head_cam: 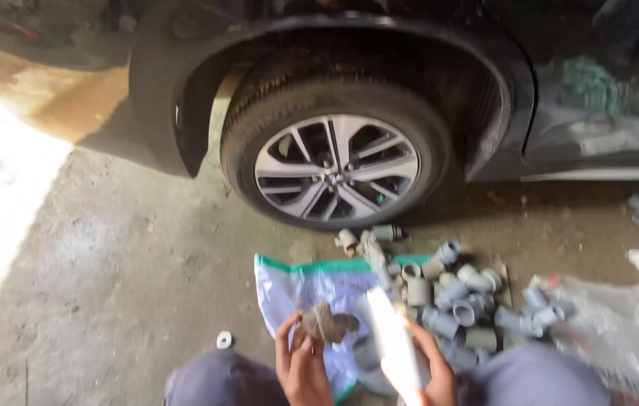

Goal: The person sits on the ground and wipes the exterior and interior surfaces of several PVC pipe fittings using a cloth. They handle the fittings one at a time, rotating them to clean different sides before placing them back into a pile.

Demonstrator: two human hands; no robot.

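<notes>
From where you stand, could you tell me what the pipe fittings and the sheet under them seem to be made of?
The pipe fittings look like grey plastic with a dull finish and moulded sockets. The sheet looks like thin, translucent plastic film, creased and glossy, with a green edge; possibly a bag.

My left hand (300, 361) pinches a crumpled grey-brown scrap (328, 323); my right hand (433, 372) holds a pale pipe length (394, 346). Grey pipe fittings (458, 304) lie heaped on the concrete floor (124, 286) by a plastic bag (297, 289), below a car wheel (336, 167).
</notes>
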